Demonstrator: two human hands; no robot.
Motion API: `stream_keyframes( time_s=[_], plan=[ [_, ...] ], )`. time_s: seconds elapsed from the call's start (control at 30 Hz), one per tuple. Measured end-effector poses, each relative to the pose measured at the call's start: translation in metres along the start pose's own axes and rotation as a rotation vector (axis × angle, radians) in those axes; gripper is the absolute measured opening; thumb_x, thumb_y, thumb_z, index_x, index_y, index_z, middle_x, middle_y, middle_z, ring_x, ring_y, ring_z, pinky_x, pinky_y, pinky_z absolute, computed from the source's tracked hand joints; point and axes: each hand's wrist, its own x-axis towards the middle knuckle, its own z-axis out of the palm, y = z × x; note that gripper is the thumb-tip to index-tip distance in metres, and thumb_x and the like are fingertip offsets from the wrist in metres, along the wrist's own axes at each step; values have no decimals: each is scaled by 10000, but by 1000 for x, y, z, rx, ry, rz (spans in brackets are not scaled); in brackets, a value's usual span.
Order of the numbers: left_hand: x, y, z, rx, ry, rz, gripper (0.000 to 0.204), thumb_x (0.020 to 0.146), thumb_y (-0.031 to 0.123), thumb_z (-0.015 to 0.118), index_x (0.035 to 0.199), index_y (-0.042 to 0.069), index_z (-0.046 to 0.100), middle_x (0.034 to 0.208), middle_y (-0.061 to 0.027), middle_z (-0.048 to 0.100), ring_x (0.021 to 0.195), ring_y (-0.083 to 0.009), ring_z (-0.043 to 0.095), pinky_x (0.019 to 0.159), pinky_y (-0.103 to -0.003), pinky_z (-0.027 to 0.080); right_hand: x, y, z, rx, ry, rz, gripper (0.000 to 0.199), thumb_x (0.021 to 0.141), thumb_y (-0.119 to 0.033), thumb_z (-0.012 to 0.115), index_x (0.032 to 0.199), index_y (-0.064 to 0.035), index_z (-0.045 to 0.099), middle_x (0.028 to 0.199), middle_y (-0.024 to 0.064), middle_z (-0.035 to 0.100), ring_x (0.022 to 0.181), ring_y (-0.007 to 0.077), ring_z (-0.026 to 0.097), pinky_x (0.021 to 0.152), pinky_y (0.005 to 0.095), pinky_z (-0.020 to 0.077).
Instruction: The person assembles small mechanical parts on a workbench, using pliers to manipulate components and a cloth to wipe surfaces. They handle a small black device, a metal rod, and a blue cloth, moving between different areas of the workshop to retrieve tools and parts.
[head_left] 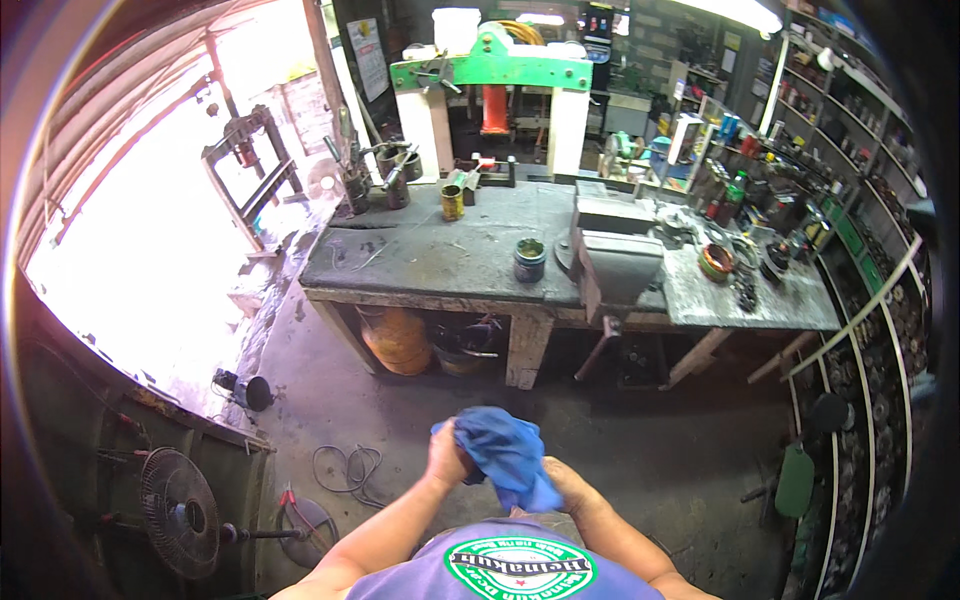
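A crumpled blue cloth (500,448) is bunched between my two hands, in front of my body and above the floor. My left hand (447,458) closes on its left side, and the cloth covers some of the fingers. At its lower right edge, my right hand (567,482) grips the cloth, with the fingertips partly hidden behind it. Whether something is wrapped inside the cloth, I cannot tell.
Ahead stands a workbench (420,250) carrying a large vise (618,255), a dark open can (530,260) and a yellow can (452,203). A green-topped press frame (490,72) rises behind. A fan (180,513) stands at left; parts shelves (880,330) line the right.
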Motion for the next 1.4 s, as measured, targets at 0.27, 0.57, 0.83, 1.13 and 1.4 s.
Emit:
stream_keyframes(
  time_s=[0.27,0.57,0.83,1.13,1.4],
  plan=[
    [34,18,-145,532,235,-468,408,790,238,886,1109,0,797,1083,-270,805,1068,-446,773,970,-503,588,96,-108,-95,-993,453,279,613,1045,-269,782,1554,24,606,1485,202,696,1412,319,638,1195,425,499],
    [196,120,-123,-480,301,111,409,899,37,804,1291,-48,724,1213,-79,795,1101,-196,733,1047,-366,547,284,-147,-35,-1361,-77,-207,1263,835,-276,966,1755,2,146,1755,331,293,1573,464,436,1162,434,537],
    [365,168,-190,-25,-148,521,679,704,241,955,1291,-2,716,1475,-258,619,1377,-423,612,1158,-473,492,296,-333,-2,-832,419,-744,325,900,-150,832,1187,-10,771,1080,25,765,966,133,697,871,346,596],
    [527,127,-174,223,-245,598,381,919,139,808,1260,0,707,1317,-225,723,1269,-416,690,1122,-471,542,64,-589,-14,-1291,1345,-1499,944,1041,-660,688,1491,161,565,1501,255,616,1315,338,661,1160,473,511],
    [724,74,-132,474,189,110,372,924,23,606,1263,17,759,1321,-250,742,1273,-423,695,1109,-494,545,141,-601,-119,-2012,1435,355,1086,798,-171,965,1699,-26,376,1633,344,498,1520,492,500,1265,507,434]
  ],
)
